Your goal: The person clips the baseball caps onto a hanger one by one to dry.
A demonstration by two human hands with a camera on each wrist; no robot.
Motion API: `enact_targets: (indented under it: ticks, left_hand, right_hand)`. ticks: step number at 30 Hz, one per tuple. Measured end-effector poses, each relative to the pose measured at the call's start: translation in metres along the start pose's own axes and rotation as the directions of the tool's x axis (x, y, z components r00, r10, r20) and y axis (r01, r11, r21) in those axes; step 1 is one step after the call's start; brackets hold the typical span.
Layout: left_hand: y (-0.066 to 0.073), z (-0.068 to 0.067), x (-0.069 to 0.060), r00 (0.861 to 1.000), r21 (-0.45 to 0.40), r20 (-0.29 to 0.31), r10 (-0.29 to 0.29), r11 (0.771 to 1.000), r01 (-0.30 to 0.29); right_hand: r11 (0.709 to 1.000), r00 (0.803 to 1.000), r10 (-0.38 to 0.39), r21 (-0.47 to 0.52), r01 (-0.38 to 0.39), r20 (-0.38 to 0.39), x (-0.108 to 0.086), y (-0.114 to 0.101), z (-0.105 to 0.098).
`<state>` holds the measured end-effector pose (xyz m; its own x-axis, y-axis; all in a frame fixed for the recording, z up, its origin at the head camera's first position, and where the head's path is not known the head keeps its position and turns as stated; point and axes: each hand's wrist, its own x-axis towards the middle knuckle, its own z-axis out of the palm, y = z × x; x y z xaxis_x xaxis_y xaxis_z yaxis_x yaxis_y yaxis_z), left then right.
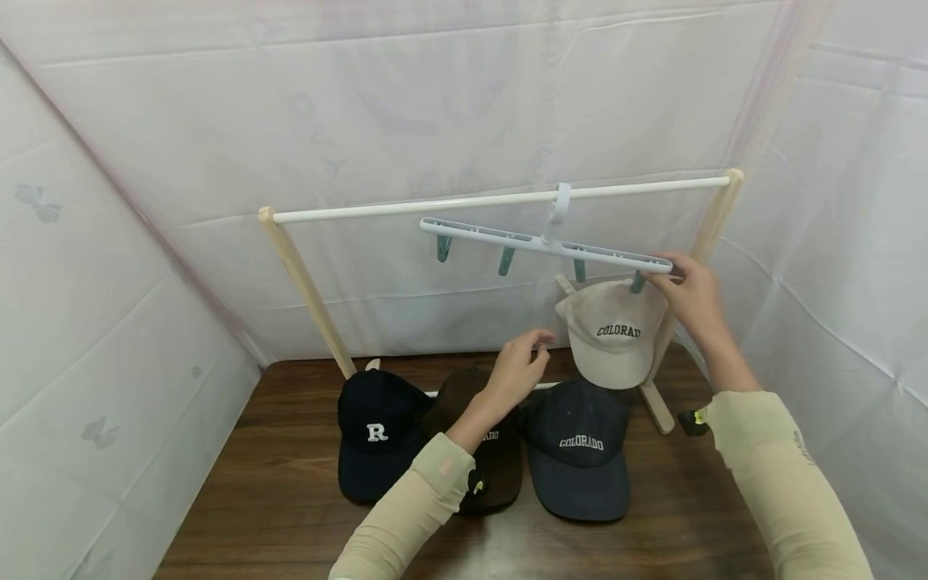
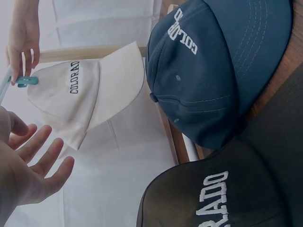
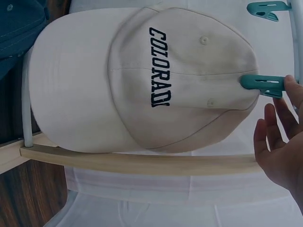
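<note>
A beige cap (image 1: 611, 333) lettered in black hangs, brim down, from the green clip (image 3: 262, 84) at the right end of a pale clip hanger (image 1: 500, 237). My right hand (image 1: 689, 294) pinches that clip at the hanger's end between thumb and finger; its other fingers curl loosely in the right wrist view. The hanger tilts down to the right, its hook over the rack's white bar (image 1: 406, 207). My left hand (image 1: 518, 366) is held in the air left of the beige cap, fingers spread and lightly bent, touching nothing.
On the wooden table (image 1: 246, 483) lie a navy cap (image 1: 377, 435) with an R, a dark brown cap (image 1: 500, 475) partly behind my left arm, and a dark blue cap (image 1: 580, 443). Other green clips (image 1: 506, 260) hang bare. Wooden posts (image 1: 312, 298) carry the rack; white cloth surrounds it.
</note>
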<state>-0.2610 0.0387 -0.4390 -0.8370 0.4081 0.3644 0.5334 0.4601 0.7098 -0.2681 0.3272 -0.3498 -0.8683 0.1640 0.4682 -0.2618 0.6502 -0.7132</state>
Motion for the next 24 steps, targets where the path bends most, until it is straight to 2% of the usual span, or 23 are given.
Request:
enact_targets:
  ticks: [11, 18, 24]
  left_hand:
    - [-0.005, 0.002, -0.006, 1.000, 0.009, 0.010, 0.002, 1.000, -0.002]
    - [-0.010, 0.001, -0.011, 1.000, 0.019, 0.006, 0.009, 1.000, -0.009]
    - [-0.017, 0.002, -0.020, 0.999, 0.008, 0.024, -0.025, 1.000, 0.025]
  right_hand:
    - [1.000, 1.000, 0.005, 0.000, -0.005, 0.018, 0.001, 0.009, 0.011]
    - [0.999, 0.997, 0.002, 0.034, -0.005, 0.072, -0.006, 0.014, 0.016]
    - [0.998, 0.990, -0.017, 0.068, 0.007, 0.142, -0.016, 0.018, 0.018]
